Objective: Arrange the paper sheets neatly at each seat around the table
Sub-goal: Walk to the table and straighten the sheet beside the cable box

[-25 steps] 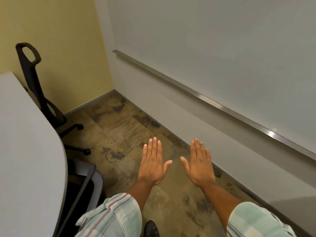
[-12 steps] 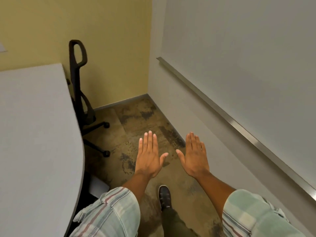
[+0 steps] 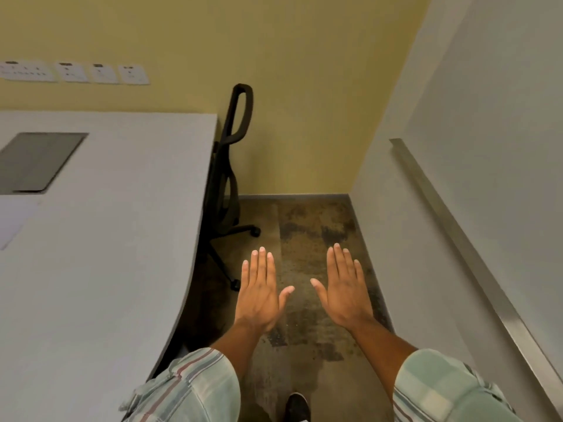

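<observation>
Two flat, empty hands are held palm-down over the stained floor (image 3: 316, 226), the left hand (image 3: 259, 295) just beside the curved edge of a grey table (image 3: 115, 239) and the right hand (image 3: 345, 290) near the white wall (image 3: 493, 86). A paper sheet (image 3: 12, 220) is seen at the table's left edge, below a dark inset panel (image 3: 38, 161). A black chair (image 3: 227, 181) is pushed against the table's far corner, before the yellow wall (image 3: 289, 71).

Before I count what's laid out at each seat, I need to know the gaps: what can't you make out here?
All in the head view:
- Paper sheet: cut off by the left edge, blurred.
- Wall plates: markings too small to read.
- Black chair: seat hidden behind the table.
- Other seats: out of frame.
- Left hand and right hand: empty, palms unseen.
</observation>
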`<state>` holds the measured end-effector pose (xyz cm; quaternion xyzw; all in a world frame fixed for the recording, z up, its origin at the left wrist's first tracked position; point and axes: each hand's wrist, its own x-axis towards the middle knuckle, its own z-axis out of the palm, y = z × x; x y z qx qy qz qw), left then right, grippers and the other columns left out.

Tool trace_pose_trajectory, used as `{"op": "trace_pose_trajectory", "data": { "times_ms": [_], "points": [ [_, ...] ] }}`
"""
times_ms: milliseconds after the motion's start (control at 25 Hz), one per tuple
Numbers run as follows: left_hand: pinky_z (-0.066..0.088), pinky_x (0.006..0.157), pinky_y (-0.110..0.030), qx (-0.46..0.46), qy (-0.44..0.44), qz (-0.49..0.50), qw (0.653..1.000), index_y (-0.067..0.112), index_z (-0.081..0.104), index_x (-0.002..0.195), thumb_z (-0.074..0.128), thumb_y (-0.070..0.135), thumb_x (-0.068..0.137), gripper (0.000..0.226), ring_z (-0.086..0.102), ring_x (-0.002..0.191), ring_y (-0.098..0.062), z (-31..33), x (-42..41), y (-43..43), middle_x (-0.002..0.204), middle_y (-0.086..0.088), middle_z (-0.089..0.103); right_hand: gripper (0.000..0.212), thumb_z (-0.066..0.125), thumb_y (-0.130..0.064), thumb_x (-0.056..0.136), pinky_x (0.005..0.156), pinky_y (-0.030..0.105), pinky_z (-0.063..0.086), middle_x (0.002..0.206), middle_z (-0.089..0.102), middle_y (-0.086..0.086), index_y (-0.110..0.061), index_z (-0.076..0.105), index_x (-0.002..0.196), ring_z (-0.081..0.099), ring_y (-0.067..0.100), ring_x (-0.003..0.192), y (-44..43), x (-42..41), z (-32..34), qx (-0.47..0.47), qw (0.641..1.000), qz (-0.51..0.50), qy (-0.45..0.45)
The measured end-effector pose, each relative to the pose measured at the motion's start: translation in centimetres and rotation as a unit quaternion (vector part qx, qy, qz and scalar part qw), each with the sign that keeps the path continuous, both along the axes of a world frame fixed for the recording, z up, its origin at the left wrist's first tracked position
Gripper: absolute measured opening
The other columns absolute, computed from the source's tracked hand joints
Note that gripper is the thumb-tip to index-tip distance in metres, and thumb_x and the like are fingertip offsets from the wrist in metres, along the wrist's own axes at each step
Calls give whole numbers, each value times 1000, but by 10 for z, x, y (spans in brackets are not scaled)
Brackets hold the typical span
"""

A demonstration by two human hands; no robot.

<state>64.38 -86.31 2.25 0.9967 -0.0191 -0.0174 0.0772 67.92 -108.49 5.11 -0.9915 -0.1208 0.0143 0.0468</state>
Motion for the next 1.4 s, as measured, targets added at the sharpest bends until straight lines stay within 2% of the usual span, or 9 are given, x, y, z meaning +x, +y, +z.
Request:
{"op": "trace_pose_trajectory", "data": {
  "times_ms": [240,440,640,760,880,1080,1400],
  "points": [
    [12,131,-57,21,25,125,992,6,6,166,16,74,103,94,-5,163,-36,-9,47,80,176,-17,-2,85,13,-71,103,128,54,18,175,1,9,-14,4,166,-1,27,161,97,97,-14,7,988,153,20],
    [5,132,-55,-7,24,219,975,15,-3,167,12,77,101,92,-15,162,-31,-27,83,171,176,-9,-14,86,11,-71,102,129,52,14,175,-4,8,-15,-3,165,-5,26,161,208,165,-29,5,970,240,23],
    [5,131,-55,-8,26,281,959,10,-14,165,2,76,100,94,-19,161,-34,-21,105,261,174,-15,-19,87,15,-72,102,129,52,15,174,-3,8,-15,-2,165,-1,28,161,318,216,-30,-5,947,319,23],
    [2,131,-55,-6,14,331,944,8,-16,163,-4,76,98,95,-22,160,-35,-8,117,314,173,-16,-22,88,10,-71,103,129,52,13,173,-8,12,-11,-8,164,-5,31,160,384,241,-21,-17,928,371,10],
    [0,132,-54,7,2,381,925,8,-14,164,-2,75,99,94,-21,160,-35,4,124,358,173,-16,-21,87,9,-69,103,130,52,10,173,-14,11,-11,-13,163,-10,30,160,442,262,-13,1,910,414,-9],
    [2,132,-54,18,2,455,890,6,-6,166,6,73,102,93,-16,162,-34,5,135,430,175,-17,-13,85,21,-66,105,128,52,16,174,1,12,-9,0,165,1,29,161,548,297,-9,42,880,473,21],
    [4,132,-54,-6,26,600,800,9,-4,167,9,71,103,90,-15,162,-32,-11,147,513,175,-14,-11,86,12,-68,103,129,51,16,174,0,11,-10,1,165,2,29,161,699,334,-40,15,813,577,78]
  ]
}}
